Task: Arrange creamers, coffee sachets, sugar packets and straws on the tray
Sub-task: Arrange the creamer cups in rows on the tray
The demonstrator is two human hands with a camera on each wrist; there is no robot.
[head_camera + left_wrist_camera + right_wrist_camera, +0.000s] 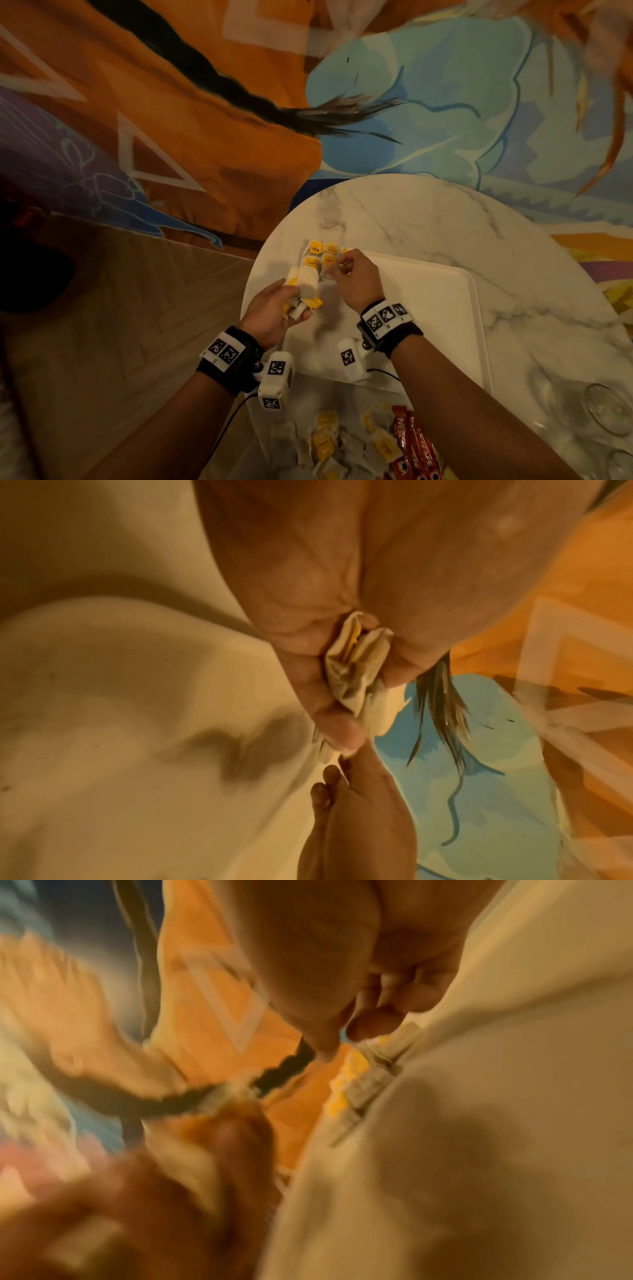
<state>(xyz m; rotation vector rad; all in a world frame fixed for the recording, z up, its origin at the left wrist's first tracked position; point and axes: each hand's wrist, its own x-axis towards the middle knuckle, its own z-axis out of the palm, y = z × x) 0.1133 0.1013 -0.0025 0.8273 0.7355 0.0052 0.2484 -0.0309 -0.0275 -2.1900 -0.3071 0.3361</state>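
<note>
A: Hands status? Left hand (274, 306) is gripping a bunch of white-and-yellow sachets (303, 291), fingers curling round them; right hand (354, 275) is pinching thumb and forefinger at the sachet rows (320, 257); whether a sachet is between them cannot be told.

B: Location? Rows are lying at the far left corner of the white tray (445, 308) on the marble surface (428, 219); loose sachets (342, 445) are lying at the near edge.

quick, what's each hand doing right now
Left hand: grips a bundle of sachets.
Right hand: fingers curled at the tray's sachet rows; grasp unclear.
</note>
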